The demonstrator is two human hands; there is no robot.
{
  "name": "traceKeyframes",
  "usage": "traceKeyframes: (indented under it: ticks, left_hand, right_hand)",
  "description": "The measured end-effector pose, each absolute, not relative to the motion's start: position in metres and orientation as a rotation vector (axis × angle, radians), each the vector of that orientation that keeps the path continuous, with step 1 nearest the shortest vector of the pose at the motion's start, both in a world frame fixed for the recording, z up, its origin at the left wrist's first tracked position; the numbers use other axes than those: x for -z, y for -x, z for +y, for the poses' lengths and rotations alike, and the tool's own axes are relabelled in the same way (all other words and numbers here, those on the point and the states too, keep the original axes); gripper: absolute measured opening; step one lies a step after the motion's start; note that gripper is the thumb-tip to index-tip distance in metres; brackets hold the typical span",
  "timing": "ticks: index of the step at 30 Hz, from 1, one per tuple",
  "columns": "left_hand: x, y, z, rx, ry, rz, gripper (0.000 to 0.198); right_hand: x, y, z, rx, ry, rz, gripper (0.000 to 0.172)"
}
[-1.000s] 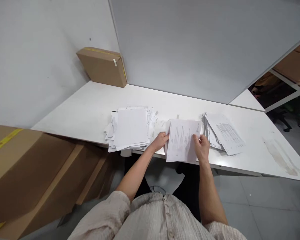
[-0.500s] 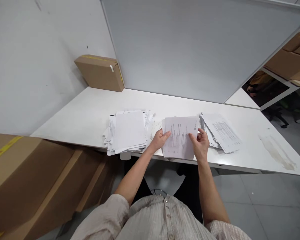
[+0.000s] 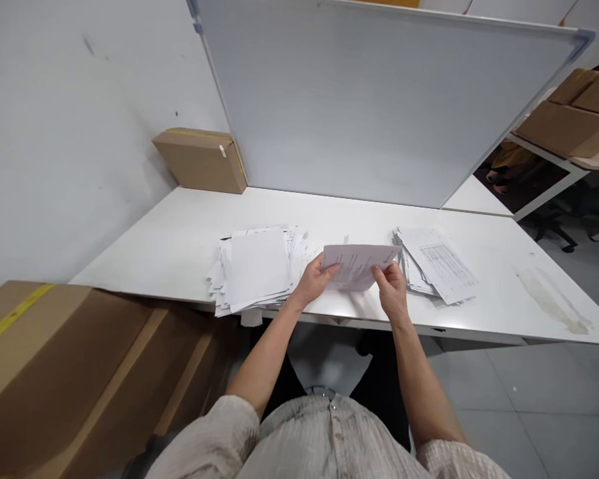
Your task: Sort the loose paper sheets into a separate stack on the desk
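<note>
Between my two hands is a printed sheaf of paper [image 3: 355, 265], tilted up above the desk's front edge; how many sheets it has I cannot tell. My left hand [image 3: 315, 279] grips its left side, thumb on the printed face. On its right side, my right hand [image 3: 391, 287] pinches the paper with the thumb in front and the fingers mostly behind. An untidy paper stack [image 3: 259, 269] lies left of my left hand, a blank sheet on top. To the right of my right hand rests a second paper pile [image 3: 442, 265], its top sheet printed with a table.
The white desk [image 3: 499, 266] has a stained patch [image 3: 554, 299] at right. A whiteboard [image 3: 369, 106] stands along its back. One cardboard box [image 3: 202, 159] sits in the back left corner; larger cartons [image 3: 64, 352] stand below left. More boxes [image 3: 572, 126] are at far right.
The held paper has tipped, so its face looks shorter, and its lower edge has risen off the desk's front edge. My right hand has shifted slightly left. The view has tilted up a little.
</note>
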State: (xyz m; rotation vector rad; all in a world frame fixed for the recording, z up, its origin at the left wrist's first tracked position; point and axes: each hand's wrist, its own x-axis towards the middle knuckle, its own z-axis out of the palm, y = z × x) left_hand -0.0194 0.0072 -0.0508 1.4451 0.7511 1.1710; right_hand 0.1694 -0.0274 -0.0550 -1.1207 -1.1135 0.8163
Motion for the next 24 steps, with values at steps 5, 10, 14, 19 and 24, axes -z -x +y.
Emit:
traceKeyframes:
  ticks: [5,10,14,19,24]
  left_hand:
    - [0.05,0.018,0.009,-1.222,-1.465,0.771,0.043]
    - [0.057,0.02,0.012,-1.207,-1.448,0.781,0.044]
    - [0.062,0.02,0.012,-1.164,-1.41,0.81,0.045]
    - [0.057,0.017,0.007,-1.22,-1.356,0.881,0.045]
    - [0.061,0.014,-0.001,-1.172,-1.316,0.873,0.045]
  right_hand:
    - [0.05,-0.169,-0.028,-0.798,1.093,-1.134,0.021]
    - [0.053,-0.169,-0.025,-0.81,1.08,-1.145,0.024]
    - [0.062,-0.171,-0.025,-0.901,1.082,-1.141,0.028]
    - [0.067,-0.177,-0.038,-1.016,1.176,-1.149,0.032]
    - [0.074,-0.183,-0.061,-0.983,1.357,-1.119,0.029]
